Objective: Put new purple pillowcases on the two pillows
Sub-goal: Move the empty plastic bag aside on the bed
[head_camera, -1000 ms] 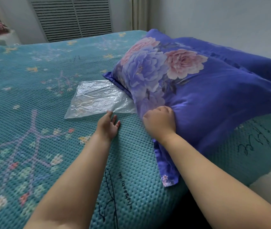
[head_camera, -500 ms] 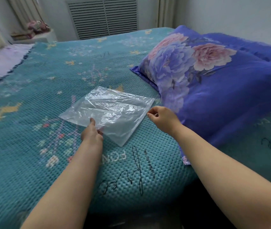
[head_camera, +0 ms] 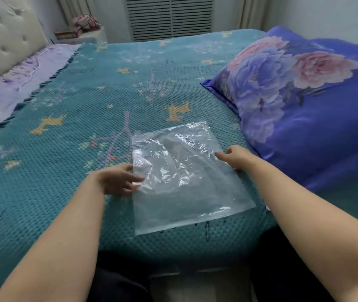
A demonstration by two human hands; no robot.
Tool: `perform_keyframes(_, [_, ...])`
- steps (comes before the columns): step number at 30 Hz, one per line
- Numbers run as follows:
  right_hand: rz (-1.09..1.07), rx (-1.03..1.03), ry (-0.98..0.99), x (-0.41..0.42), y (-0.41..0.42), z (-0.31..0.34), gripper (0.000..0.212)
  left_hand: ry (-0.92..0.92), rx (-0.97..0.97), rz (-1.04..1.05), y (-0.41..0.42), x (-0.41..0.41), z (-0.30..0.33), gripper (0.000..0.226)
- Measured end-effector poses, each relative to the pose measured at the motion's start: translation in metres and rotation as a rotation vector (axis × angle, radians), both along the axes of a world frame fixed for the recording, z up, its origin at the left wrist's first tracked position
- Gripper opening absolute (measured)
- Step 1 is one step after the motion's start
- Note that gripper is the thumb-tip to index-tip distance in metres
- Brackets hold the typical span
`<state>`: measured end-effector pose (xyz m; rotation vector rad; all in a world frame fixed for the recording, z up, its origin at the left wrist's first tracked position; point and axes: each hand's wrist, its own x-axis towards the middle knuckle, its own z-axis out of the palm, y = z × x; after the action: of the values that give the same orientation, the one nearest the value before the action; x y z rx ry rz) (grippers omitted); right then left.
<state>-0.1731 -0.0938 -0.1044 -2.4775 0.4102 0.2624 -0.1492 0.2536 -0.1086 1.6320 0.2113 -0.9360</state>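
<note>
A clear, empty plastic bag (head_camera: 186,182) lies flat on the teal bedspread (head_camera: 108,110) near the bed's front edge. My left hand (head_camera: 119,179) pinches the bag's left edge, thumb on top and fingertips partly under the film. At the bag's right edge my right hand (head_camera: 236,158) holds the plastic, with its fingers reaching over the film. To the right lies a pillow in a purple pillowcase (head_camera: 300,118) printed with large pink and blue flowers. Behind it shows part of a second purple pillow (head_camera: 348,46).
A padded cream headboard (head_camera: 3,40) and a lilac sheet (head_camera: 10,88) are at the far left. A slatted radiator cover (head_camera: 169,16) stands against the back wall, with a small bedside stand holding pink cloth (head_camera: 86,25) beside it. The floor shows below the bed's front edge.
My right hand left the pillow and came to the bag's right edge. My left hand took the bag and drew it toward the front edge, where it now lies flat. The view swung left.
</note>
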Motion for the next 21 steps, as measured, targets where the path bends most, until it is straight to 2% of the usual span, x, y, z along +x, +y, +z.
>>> perform_keyframes(3, [-0.075, 0.264, 0.048, -0.002, -0.003, -0.002, 0.031, -0.074, 0.032, 0.080, -0.003, -0.001, -0.010, 0.010])
perform_keyframes(6, [-0.110, 0.500, 0.107, -0.002, -0.012, -0.008, 0.020, -0.190, 0.157, 0.132, -0.010, 0.000, -0.016, 0.010])
perform_keyframes(9, [-0.124, 0.731, 0.073, -0.004, -0.017, -0.006, 0.012, -0.230, 0.121, 0.218, -0.006, 0.000, -0.015, 0.017])
perform_keyframes(12, [-0.121, 0.869, -0.102, -0.003, -0.019, 0.007, 0.011, -0.422, 0.011, 0.427, -0.004, 0.004, 0.002, 0.025])
perform_keyframes(15, [-0.163, 0.891, -0.408, -0.005, -0.016, 0.029, 0.018, -0.709, -0.136, 0.597, -0.007, 0.009, 0.028, 0.031])
perform_keyframes(16, [-0.169, 0.947, -0.489, -0.006, -0.014, 0.036, 0.023, -0.754, -0.239, 0.629, -0.010, 0.007, 0.038, 0.035])
perform_keyframes(18, [-0.146, 1.061, -0.611, -0.019, -0.009, 0.055, 0.017, -0.808, -0.420, 0.643, -0.018, -0.002, 0.056, 0.039])
perform_keyframes(20, [-0.110, 1.065, -0.730, -0.033, -0.006, 0.074, 0.027, -0.866, -0.493, 0.699, -0.027, -0.011, 0.073, 0.041])
perform_keyframes(21, [-0.082, 1.050, -0.767, -0.039, -0.007, 0.080, 0.024, -0.889, -0.525, 0.706, -0.031, -0.015, 0.083, 0.037])
